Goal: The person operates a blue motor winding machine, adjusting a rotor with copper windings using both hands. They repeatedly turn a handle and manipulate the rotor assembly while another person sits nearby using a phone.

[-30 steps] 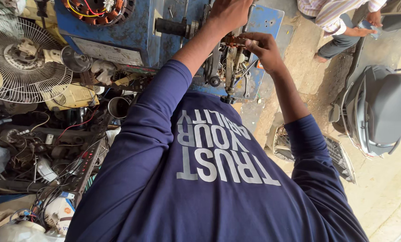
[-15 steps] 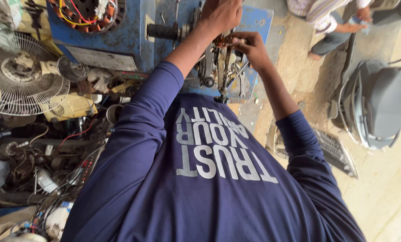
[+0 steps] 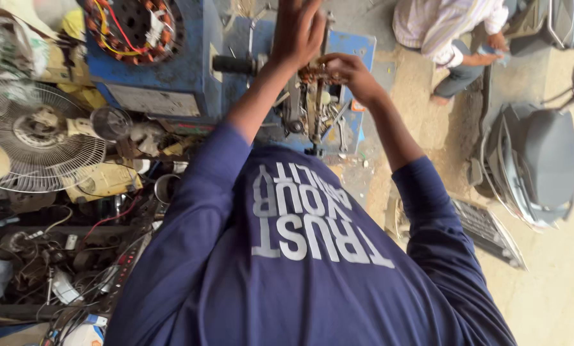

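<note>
- Single head-worn view, steep downward look over navy printed shirt front (image 3: 312, 256).
- Very near chest and sleeves; arms reaching up-frame to blue metal machine housing (image 3: 171, 77).
- Sandy ground (image 3: 556, 295) at right.
- No second view, nothing shared.

I see a rectangular pale grey label plate (image 3: 147, 99) low on the front of the blue machine (image 3: 191, 70), left of my arms. At the bottom left edge lies a white package with blue and orange patches (image 3: 85, 333), possibly a bag or box, half cut off. No screens or signs show.
</note>
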